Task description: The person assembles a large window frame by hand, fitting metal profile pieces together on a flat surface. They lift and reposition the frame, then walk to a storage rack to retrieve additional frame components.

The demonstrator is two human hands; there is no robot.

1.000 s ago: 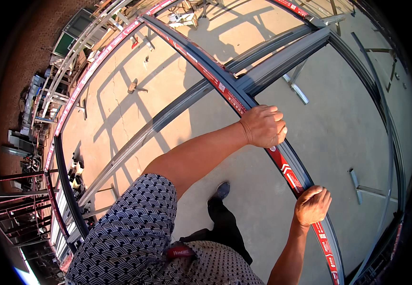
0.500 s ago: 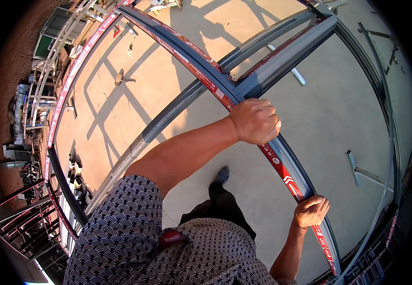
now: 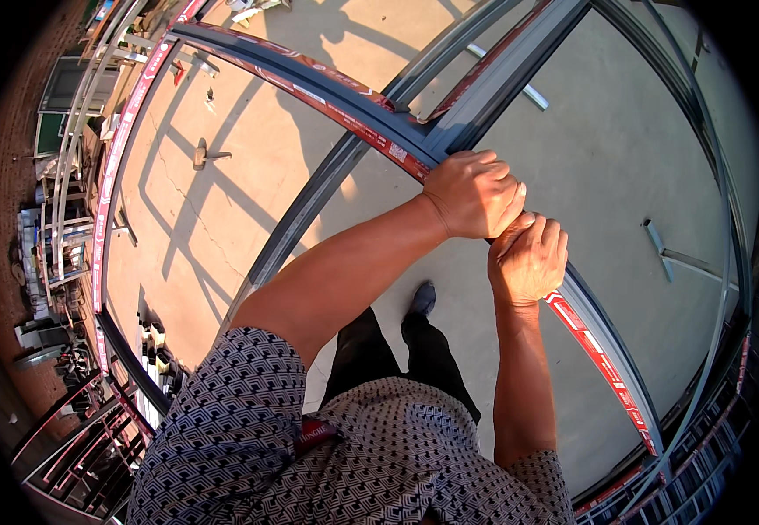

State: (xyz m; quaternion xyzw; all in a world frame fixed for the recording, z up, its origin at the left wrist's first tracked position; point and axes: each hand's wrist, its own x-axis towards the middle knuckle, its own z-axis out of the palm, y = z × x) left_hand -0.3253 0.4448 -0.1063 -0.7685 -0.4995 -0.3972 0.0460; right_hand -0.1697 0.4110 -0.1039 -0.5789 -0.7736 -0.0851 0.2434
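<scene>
A large window frame of dark grey metal profiles with red protective film spans the view. My left hand [image 3: 476,194] is closed around its middle bar [image 3: 603,337], just below the joint [image 3: 436,140] where a crossbar branches off. Right beside it, a little nearer to me, my right hand [image 3: 528,261] is wrapped over the same bar, fingers curled on top. The two hands touch or nearly touch, and they cover this stretch of the bar.
Under the frame lies a hammer [image 3: 201,156] on the concrete floor. Short metal profile pieces [image 3: 657,249] lie to the right and beyond the crossbar. Tools and materials line the left wall near a green panel [image 3: 50,133]. Dark metal racks [image 3: 77,451] stand at lower left.
My right hand has slid up along the bar from its lower part to beside my left hand. My left hand keeps its grip near the joint. The whole view has shifted slightly.
</scene>
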